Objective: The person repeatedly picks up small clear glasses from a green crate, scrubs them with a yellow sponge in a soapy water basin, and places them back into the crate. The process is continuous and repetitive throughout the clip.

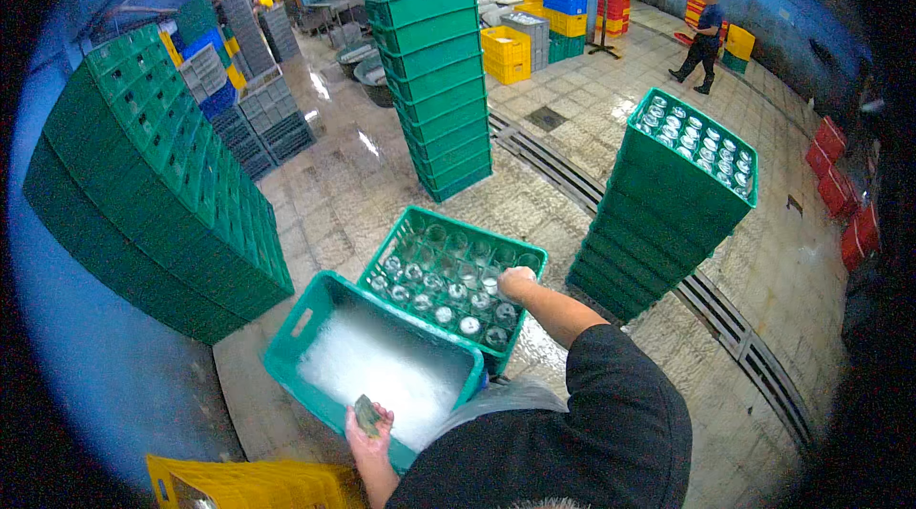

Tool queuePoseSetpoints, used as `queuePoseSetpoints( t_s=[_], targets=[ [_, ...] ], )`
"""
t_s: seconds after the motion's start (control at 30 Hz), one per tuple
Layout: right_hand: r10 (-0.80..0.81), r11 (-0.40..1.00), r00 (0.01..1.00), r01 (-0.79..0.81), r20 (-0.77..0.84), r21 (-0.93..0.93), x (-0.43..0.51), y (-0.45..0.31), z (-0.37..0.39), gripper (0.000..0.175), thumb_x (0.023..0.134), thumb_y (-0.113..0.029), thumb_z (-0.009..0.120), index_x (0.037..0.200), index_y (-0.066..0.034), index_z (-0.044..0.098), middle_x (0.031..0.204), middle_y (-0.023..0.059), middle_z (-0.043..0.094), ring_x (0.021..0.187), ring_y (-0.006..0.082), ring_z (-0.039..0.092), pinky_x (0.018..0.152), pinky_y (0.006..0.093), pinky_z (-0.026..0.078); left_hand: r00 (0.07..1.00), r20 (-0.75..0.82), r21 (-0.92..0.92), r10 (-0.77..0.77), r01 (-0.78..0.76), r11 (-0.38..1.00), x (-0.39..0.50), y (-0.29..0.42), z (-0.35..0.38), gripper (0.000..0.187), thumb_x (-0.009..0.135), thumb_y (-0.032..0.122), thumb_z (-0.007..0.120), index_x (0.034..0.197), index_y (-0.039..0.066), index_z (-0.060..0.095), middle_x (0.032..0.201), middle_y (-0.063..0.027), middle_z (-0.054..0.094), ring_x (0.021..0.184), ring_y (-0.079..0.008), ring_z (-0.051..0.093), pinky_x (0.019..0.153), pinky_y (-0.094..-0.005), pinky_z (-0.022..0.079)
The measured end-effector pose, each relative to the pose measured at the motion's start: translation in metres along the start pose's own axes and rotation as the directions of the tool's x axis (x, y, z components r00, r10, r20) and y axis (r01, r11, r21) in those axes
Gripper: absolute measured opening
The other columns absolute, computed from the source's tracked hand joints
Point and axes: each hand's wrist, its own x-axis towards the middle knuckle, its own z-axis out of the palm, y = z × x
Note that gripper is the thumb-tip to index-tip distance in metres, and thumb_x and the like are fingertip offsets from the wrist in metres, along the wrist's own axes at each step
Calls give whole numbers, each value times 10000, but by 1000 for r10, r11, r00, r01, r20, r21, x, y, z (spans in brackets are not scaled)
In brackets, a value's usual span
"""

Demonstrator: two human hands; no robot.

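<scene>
My left hand [370,424] is at the near rim of a green plastic crate [297,373] filled with white foam. It grips a greenish-brown scouring pad [368,414]. Touching that crate's far side is a second green crate [545,256] with rows of clear glasses [456,292]; some have white foam or a bright base showing. My right hand [517,283] reaches over the right part of the glass crate, at the glasses. Its fingers are mostly hidden, so whether it holds a glass cannot be told.
Tall green crate stacks stand at the left [164,180] and ahead [429,65]. Another stack [665,215], topped with glasses, is at the right. A yellow crate [257,484] lies near left. A floor drain [744,344] runs along the right. A person [705,40] stands far right.
</scene>
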Motion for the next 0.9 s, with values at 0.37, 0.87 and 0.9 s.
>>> queuePoseSetpoints(
  t_s=[0.37,0.87,0.9],
  targets=[
    [-46,999,969,48,-244,2,-20,-16,34,256,899,-190,592,1064,-90,760,1155,185,672,1006,325,729,762,463,609,1000,27,231,14,-20,973,-27,-18,-6,416,996,349,508,1320,88,523,1156,-152,649,1077,-383,636,833,-592,549],
    [-75,601,836,472,-544,644,-49,73,85,371,859,-314,703,1127,-58,685,1122,205,664,1072,391,641,938,486,523,687,717,695,121,-690,-203,129,-171,242,302,914,50,630,1212,6,658,1139,-172,697,941,-294,697,798,-379,588],
    [-31,568,885,398,-464,720,-59,81,88,365,860,-316,696,1119,-59,688,1121,202,669,1069,383,646,941,488,521,538,842,478,33,-717,-507,153,-186,259,333,876,42,644,1207,2,659,1108,-200,696,921,-344,692,810,-420,576]
  ],
)
